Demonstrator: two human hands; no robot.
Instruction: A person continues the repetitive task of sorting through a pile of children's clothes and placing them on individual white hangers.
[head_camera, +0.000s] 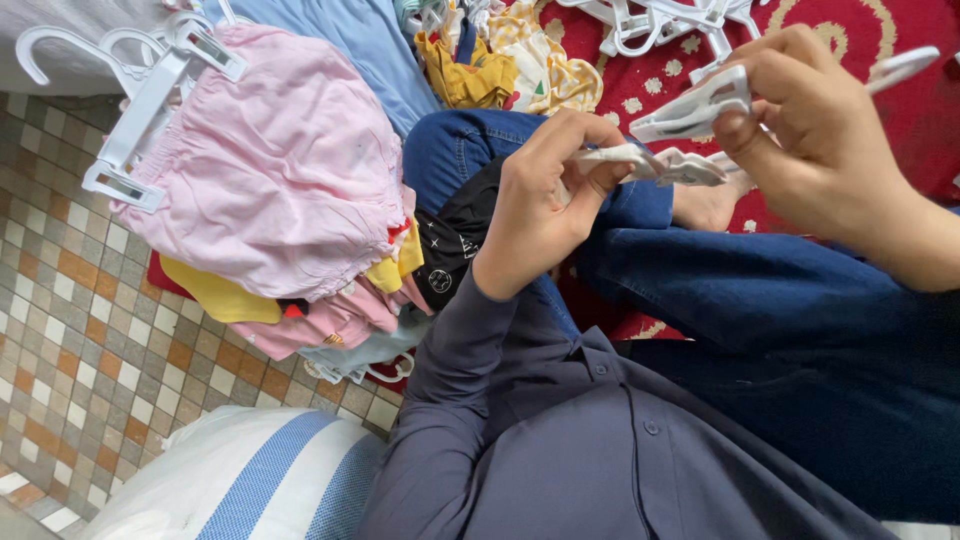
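Mid-job, by the look of it. Left hand (535, 215) curled shut round one end of a small white clip hanger (655, 165), thumb pressing on top. Right hand (805, 140) pinching the clip at the other end (700, 105), fingers (770, 75) closed tight over it. Hanger held up over the lap, above the blue jeans (700, 280), no garment on it that can be made out, though something dark and printed (450, 250) lying on the knee just beside the left hand.

Done so far, probably: a fat stack of kids' clothes on hangers to the left, pink piece (270, 170) on top, yellow and more pink underneath, sitting over the tiled floor (70, 330).

Left to go, probably: a heap of bare white hangers (660, 20) up on the red rug (880, 40), plus a small pile of yellow patterned clothes (510, 65) near them. Roughly halfway, as a guess.
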